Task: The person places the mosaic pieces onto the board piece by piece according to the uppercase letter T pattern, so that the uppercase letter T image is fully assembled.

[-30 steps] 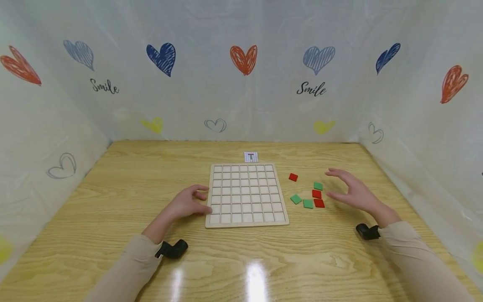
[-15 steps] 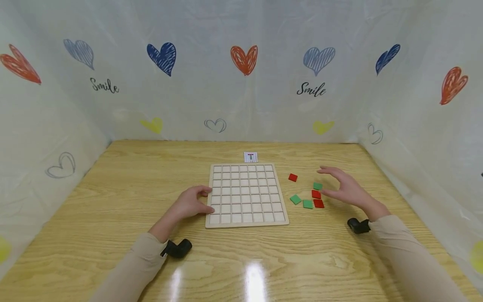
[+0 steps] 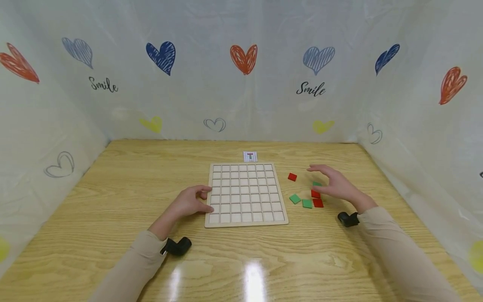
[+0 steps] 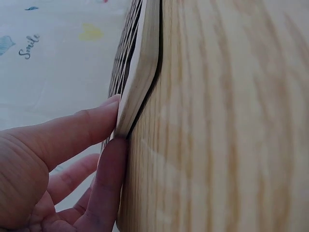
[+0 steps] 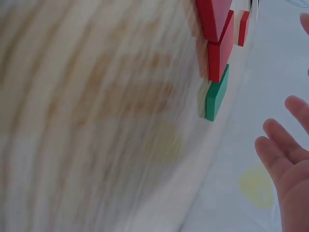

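A pale wooden grid board [image 3: 277,223] lies flat on the table, its square cells bare. My left hand [image 3: 188,202] holds the board's left edge; in the left wrist view the thumb and a finger [image 4: 110,169] meet the rim. To the right of the board lie red and green square tiles, among them a lone red tile [image 3: 292,177] and a green tile [image 3: 294,199]. My right hand [image 3: 339,184] hovers above the right-hand tiles with fingers spread and nothing held, partly covering a green tile [image 3: 317,183]. A red tile [image 3: 318,203] lies just below.
A small card [image 3: 250,156] printed with a T-shaped pattern on a grid lies behind the board. White curtains [image 3: 196,96] with hearts enclose the wooden table [image 3: 151,163] at the back and sides. Each wrist carries a black camera mount [image 3: 179,246].
My right hand has moved left, from beside the tiles to above them. The left hand has shifted slightly right onto the board's edge. The tiles and board stay put.
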The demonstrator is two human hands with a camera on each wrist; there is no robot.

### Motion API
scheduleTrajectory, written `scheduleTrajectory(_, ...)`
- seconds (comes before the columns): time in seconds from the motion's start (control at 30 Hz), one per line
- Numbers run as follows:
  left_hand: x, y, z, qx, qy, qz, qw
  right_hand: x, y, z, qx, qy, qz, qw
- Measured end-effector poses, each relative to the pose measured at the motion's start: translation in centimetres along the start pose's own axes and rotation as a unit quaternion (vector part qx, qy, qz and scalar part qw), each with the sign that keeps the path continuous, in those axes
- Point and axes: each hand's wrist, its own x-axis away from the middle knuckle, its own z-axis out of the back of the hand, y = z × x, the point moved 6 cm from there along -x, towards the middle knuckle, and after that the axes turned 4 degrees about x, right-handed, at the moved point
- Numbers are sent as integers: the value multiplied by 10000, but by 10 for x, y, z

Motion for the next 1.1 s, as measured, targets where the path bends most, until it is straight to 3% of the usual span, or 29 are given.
scheduleTrajectory(0.43,1,0,0,73,-33,74,9999,-22,-2,-6,-62,-398,-28,9992)
scheduleTrajectory(1.1,0,3,0,-100,-107,-92,9999,-50,-1,-17,15,-839,46,9965)
